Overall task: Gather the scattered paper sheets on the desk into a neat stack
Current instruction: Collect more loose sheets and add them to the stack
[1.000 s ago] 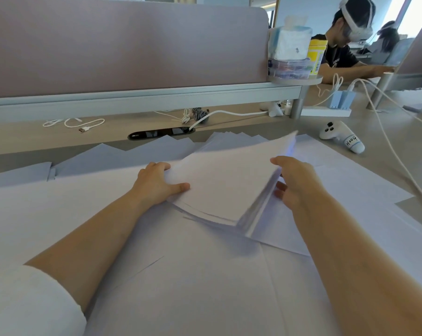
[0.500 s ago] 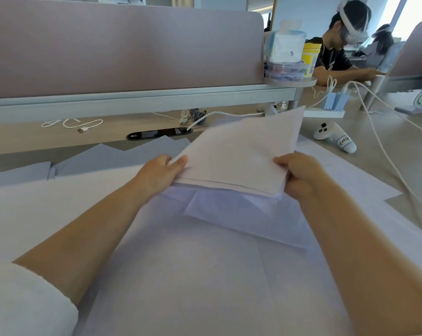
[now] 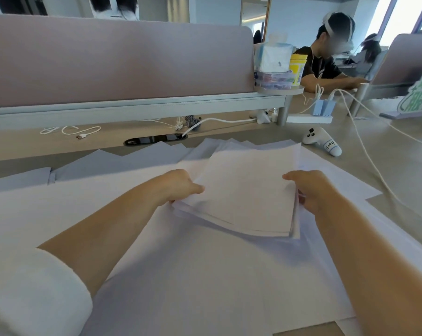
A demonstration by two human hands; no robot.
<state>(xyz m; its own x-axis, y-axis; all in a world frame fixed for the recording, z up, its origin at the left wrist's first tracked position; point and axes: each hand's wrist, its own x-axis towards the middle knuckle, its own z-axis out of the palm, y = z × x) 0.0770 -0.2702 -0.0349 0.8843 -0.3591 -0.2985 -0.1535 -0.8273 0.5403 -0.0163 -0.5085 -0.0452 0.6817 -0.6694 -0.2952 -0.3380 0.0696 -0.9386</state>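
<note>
Paper stack back down, held at both sides

White sheets that were lifted and tipped up half a second ago now lie almost flat on the loose sheets covering the middle of the table, so the bundle looks squared and ready to rest (a few lower edges still fan out at its near end). On the left edge the left grip pinches, thumb on top, fingers hidden beneath; the right grip curls round the right edge likewise. Its long axis runs near to far, the far end leaning slightly right toward the game controller. Many sheets lie ungathered to the left and near side, so I judge the task unfinished.
</note>
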